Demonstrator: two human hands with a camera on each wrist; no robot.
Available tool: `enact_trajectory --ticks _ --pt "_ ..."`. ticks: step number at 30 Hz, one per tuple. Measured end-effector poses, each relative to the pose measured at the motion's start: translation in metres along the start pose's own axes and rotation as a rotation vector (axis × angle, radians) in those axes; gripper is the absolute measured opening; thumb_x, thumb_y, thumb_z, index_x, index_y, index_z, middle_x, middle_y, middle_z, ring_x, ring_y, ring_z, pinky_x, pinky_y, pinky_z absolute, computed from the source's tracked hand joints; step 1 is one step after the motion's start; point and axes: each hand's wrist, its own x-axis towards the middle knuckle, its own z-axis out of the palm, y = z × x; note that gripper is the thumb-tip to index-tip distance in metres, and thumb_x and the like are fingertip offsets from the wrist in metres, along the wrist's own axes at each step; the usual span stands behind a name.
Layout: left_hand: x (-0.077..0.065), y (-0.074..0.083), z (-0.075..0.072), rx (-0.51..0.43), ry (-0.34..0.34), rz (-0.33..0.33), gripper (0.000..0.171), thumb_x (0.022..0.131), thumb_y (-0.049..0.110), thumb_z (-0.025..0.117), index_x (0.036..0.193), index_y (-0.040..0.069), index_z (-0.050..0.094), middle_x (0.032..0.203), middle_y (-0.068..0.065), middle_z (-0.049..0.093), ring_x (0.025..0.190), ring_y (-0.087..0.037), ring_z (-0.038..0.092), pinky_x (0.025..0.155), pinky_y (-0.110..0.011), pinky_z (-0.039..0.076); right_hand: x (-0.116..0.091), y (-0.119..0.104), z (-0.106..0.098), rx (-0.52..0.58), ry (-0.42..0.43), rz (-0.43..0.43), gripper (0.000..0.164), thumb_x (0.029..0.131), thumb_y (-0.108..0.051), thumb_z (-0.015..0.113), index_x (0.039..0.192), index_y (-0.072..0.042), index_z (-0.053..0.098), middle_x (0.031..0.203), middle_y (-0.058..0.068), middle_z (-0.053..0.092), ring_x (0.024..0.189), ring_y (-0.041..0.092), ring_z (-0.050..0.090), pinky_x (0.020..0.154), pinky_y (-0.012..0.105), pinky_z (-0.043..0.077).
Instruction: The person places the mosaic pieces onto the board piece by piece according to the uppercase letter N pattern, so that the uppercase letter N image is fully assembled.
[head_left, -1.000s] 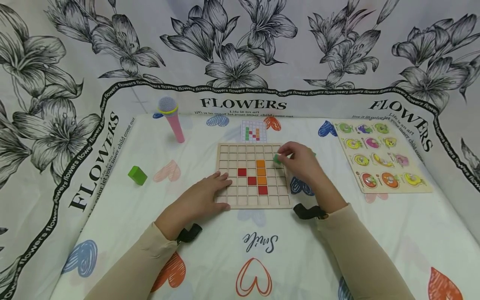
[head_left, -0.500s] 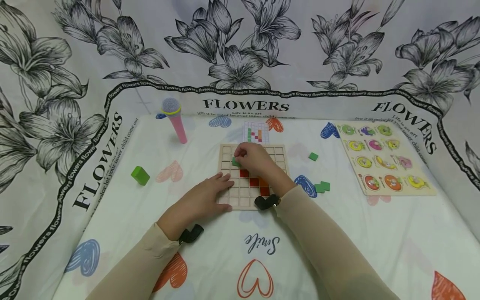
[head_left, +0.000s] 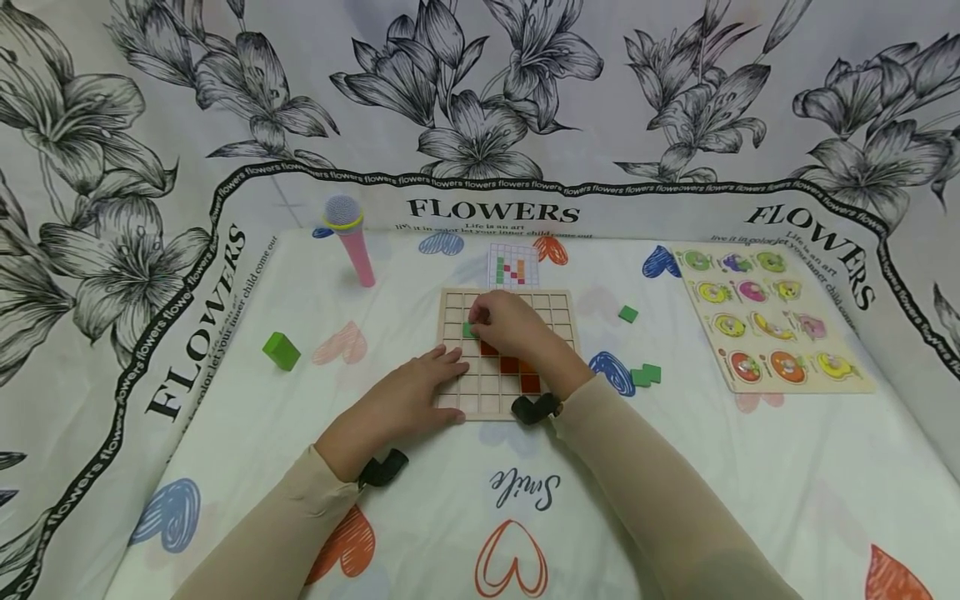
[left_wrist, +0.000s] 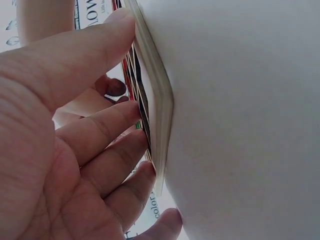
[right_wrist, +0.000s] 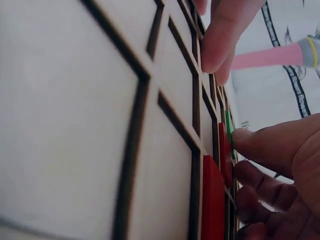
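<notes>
The right hand (head_left: 512, 323) masks mid-board (head_left: 474, 407), its grip on the green tile (head_left: 469, 331) unclear; relaxed left hand (head_left: 397, 392) covers board's edge.

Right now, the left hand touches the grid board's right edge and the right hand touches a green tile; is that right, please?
Not quite: in the head view, the left hand touches the grid board along its left edge; the rest stands.

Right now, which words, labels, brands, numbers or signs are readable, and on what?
"FLOWERS", three times: white cloth printed with flowers and hearts
"Life is an art": same cloth
"live it in color let your inner child come out", partly blurred: same cloth
"flowers", repeated: printed black band on that cloth
"Smile", upside down: same cloth
Square wooden grid board: none visible
</notes>
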Motion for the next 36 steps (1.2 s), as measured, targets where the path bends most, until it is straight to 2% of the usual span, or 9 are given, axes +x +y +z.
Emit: enact_trajectory --ticks 8,12,16,19,22,25,28,31,36 --pt "-0.001 0.001 0.0 0.005 0.001 0.003 0.078 0.095 0.032 0.087 0.162 0.012 0.054 0.175 -0.007 0.042 0.168 -0.031 0.027 0.134 -0.058 0.029 -0.003 -0.006 -0.001 -0.073 -0.023 0.025 0.011 0.105 -0.019 0.074 0.095 -0.013 0.073 0.107 0.006 0.066 0.099 0.024 0.059 0.091 0.038 0.052" --pt "-0.001 0.0 -0.002 -0.001 0.017 -0.009 0.087 0.093 0.034 0.089 0.166 0.013 0.047 0.176 -0.008 0.04 0.167 -0.032 0.029 0.133 -0.058 0.032 -0.004 -0.008 0.0 -0.096 -0.008 0.045 0.012 0.104 -0.019 0.074 0.094 -0.015 0.073 0.106 0.004 0.067 0.099 0.023 0.06 0.09 0.038 0.053" --pt "-0.003 -0.005 -0.004 0.037 0.033 -0.037 0.096 0.09 0.036 0.091 0.17 0.014 0.041 0.179 -0.006 0.034 0.168 -0.035 0.027 0.132 -0.059 0.033 -0.005 -0.01 0.002 -0.121 0.008 0.047 0.012 0.104 -0.019 0.074 0.093 -0.016 0.074 0.105 0.003 0.068 0.097 0.023 0.061 0.088 0.038 0.054" --pt "-0.006 -0.01 -0.005 0.09 0.019 -0.048 0.092 0.091 0.04 0.089 0.167 0.013 0.046 0.18 -0.005 0.032 0.168 -0.038 0.026 0.131 -0.062 0.033 -0.007 -0.012 0.002 -0.141 0.017 0.039 0.013 0.105 -0.021 0.073 0.093 -0.017 0.074 0.105 0.001 0.068 0.095 0.022 0.061 0.087 0.038 0.054" --pt "-0.008 -0.013 -0.005 0.104 0.011 -0.049 0.087 0.092 0.042 0.088 0.165 0.014 0.051 0.179 -0.004 0.034 0.167 -0.039 0.029 0.13 -0.063 0.035 -0.017 -0.013 -0.006 -0.127 0.035 0.052 0.012 0.107 -0.023 0.071 0.096 -0.018 0.075 0.106 0.0 0.07 0.096 0.021 0.062 0.088 0.038 0.055" --pt "-0.009 -0.015 -0.005 0.091 0.021 -0.044 0.086 0.091 0.043 0.088 0.164 0.016 0.052 0.179 -0.003 0.034 0.166 -0.039 0.029 0.13 -0.064 0.035 -0.036 -0.009 -0.027 -0.048 0.087 0.099 0.012 0.108 -0.025 0.068 0.106 -0.017 0.077 0.111 0.0 0.073 0.1 0.024 0.063 0.09 0.041 0.056" --pt "-0.009 -0.016 -0.004 0.08 0.032 -0.042 0.085 0.092 0.043 0.088 0.164 0.016 0.052 0.179 -0.003 0.035 0.167 -0.039 0.029 0.13 -0.064 0.034 -0.059 0.014 -0.056 0.032 0.181 0.164 0.018 0.109 -0.024 0.067 0.12 -0.014 0.077 0.123 0.004 0.073 0.106 0.028 0.064 0.092 0.044 0.058" --pt "-0.01 -0.017 -0.003 0.068 0.035 -0.044 0.083 0.093 0.042 0.086 0.164 0.016 0.052 0.179 -0.003 0.034 0.167 -0.039 0.029 0.13 -0.065 0.034 -0.079 0.056 -0.081 0.057 0.27 0.255 0.025 0.11 -0.023 0.065 0.129 -0.01 0.074 0.131 0.011 0.072 0.109 0.032 0.064 0.091 0.046 0.058" --pt "-0.01 -0.021 0.0 0.056 0.043 -0.04 0.077 0.097 0.039 0.084 0.164 0.017 0.052 0.178 -0.002 0.035 0.167 -0.039 0.029 0.13 -0.064 0.034 -0.102 0.12 -0.098 0.098 0.331 0.437 0.041 0.11 -0.026 0.061 0.146 -0.007 0.065 0.149 0.021 0.062 0.123 0.04 0.058 0.102 0.055 0.055"
